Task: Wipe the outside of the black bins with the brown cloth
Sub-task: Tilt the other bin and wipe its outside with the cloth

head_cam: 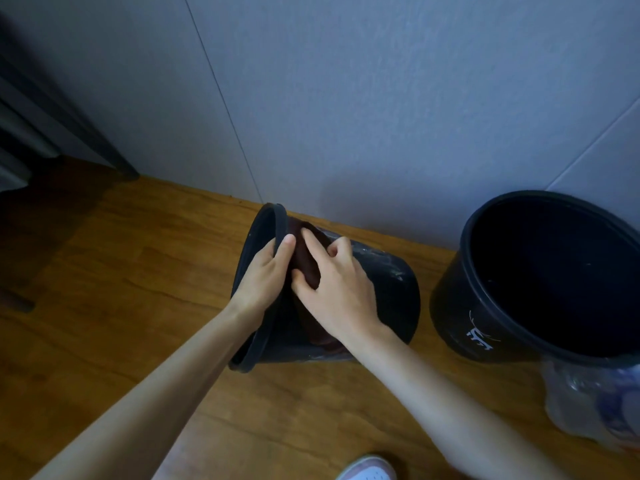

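A black bin (391, 289) lies on its side on the wooden floor, its mouth facing left. My left hand (265, 275) grips its rim, thumb on the outside edge. My right hand (337, 289) holds the brown cloth (306, 263) against the bin's outer wall just behind the rim, fingers curled into the cloth. More of the cloth hangs down under my right wrist. A second black bin (485, 306) stands upright at the right, with white marks on its side.
A grey wall (346, 98) runs right behind both bins. A clear plastic bag (588, 403) of items sits at the lower right beside the upright bin. Dark furniture (41, 116) stands at the left. A shoe (369, 469) shows at the bottom edge.
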`<action>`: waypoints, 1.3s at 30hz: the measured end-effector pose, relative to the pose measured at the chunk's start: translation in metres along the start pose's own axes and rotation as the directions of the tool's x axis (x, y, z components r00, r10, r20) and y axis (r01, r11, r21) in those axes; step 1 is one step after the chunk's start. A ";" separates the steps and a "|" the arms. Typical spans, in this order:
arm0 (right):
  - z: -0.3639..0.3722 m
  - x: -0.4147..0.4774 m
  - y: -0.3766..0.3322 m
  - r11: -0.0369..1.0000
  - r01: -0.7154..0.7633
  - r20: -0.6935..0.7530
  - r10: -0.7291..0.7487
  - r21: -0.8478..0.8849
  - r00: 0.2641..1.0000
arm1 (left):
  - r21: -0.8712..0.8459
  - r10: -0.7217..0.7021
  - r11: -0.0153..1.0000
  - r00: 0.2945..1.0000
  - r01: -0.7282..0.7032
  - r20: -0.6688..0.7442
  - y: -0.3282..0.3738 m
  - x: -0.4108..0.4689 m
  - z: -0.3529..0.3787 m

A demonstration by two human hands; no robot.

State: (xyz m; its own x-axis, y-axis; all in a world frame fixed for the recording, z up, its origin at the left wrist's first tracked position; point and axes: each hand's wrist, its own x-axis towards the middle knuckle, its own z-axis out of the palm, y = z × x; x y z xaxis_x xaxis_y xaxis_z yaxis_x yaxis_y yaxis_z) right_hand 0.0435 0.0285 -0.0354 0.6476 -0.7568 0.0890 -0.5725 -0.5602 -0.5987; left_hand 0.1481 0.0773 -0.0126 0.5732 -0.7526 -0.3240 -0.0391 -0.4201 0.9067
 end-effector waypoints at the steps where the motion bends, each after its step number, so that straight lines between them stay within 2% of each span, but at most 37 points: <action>1: 0.001 0.002 0.005 1.000 -0.019 -0.008 0.019 -0.019 1.000 | 0.012 0.005 1.000 1.000 -0.005 0.018 0.000 0.001 -0.002; 3: 0.002 0.007 0.024 0.991 -0.120 0.012 0.120 -0.057 0.993 | 0.027 -0.007 1.000 0.999 0.006 0.045 -0.002 0.000 -0.009; 5: 0.001 0.013 0.053 0.953 -0.285 0.054 0.291 -0.098 0.955 | 0.019 -0.008 1.000 0.998 0.007 0.063 -0.006 -0.003 -0.018; 8: -0.006 0.012 0.098 0.849 -0.511 0.065 0.522 -0.135 0.850 | 0.013 0.035 0.999 0.996 -0.036 0.081 -0.012 -0.010 -0.024; 11: -0.010 0.009 0.117 0.764 -0.629 0.089 0.643 -0.144 0.761 | 0.036 0.094 0.995 0.992 -0.097 0.085 -0.016 -0.013 -0.021; 14: -0.013 0.008 0.108 0.783 -0.603 0.078 0.618 -0.153 0.783 | 0.050 0.125 0.990 0.988 -0.130 0.091 -0.018 -0.014 -0.019; 20: -0.003 0.020 0.033 0.946 -0.312 0.019 0.315 -0.090 0.949 | 0.116 0.154 0.979 0.982 -0.167 0.113 -0.016 -0.011 -0.013; 23: -0.003 0.019 0.030 0.973 -0.212 -0.009 0.212 -0.089 0.977 | 0.146 0.174 0.971 0.977 -0.191 0.121 -0.014 -0.010 -0.010; 26: -0.007 0.017 0.053 0.953 -0.291 0.009 0.293 -0.082 0.956 | 0.152 0.172 0.969 0.974 -0.194 0.147 -0.011 -0.008 -0.009; 30: -0.015 0.003 0.109 0.821 -0.565 0.103 0.571 -0.086 0.814 | 0.145 0.186 0.967 0.968 -0.211 0.168 -0.013 -0.009 -0.009; 32: -0.018 -0.004 0.125 0.763 -0.637 0.139 0.646 -0.107 0.751 | 0.154 0.196 0.963 0.965 -0.223 0.173 -0.014 -0.010 -0.007; 34: -0.019 -0.002 0.124 0.740 -0.663 0.150 0.672 -0.115 0.725 | 0.163 0.202 0.960 0.965 -0.229 0.169 -0.014 -0.009 -0.005; 36: -0.018 0.007 0.106 0.781 -0.615 0.133 0.624 -0.107 0.770 | 0.173 0.204 0.958 0.968 -0.228 0.148 -0.013 -0.009 -0.005; 39: -0.013 0.024 0.057 0.907 -0.416 0.077 0.420 -0.057 0.904 | 0.188 0.207 0.954 0.968 -0.232 0.143 -0.012 -0.006 -0.004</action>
State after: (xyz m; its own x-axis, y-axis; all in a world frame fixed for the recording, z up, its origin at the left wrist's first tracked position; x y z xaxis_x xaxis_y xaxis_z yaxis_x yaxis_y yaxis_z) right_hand 0.0202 -0.0261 -0.0571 0.3840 -0.8936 -0.2323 -0.8178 -0.2124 -0.5349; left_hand 0.1485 0.0885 -0.0204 0.4293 -0.8881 -0.1644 -0.3245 -0.3215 0.8896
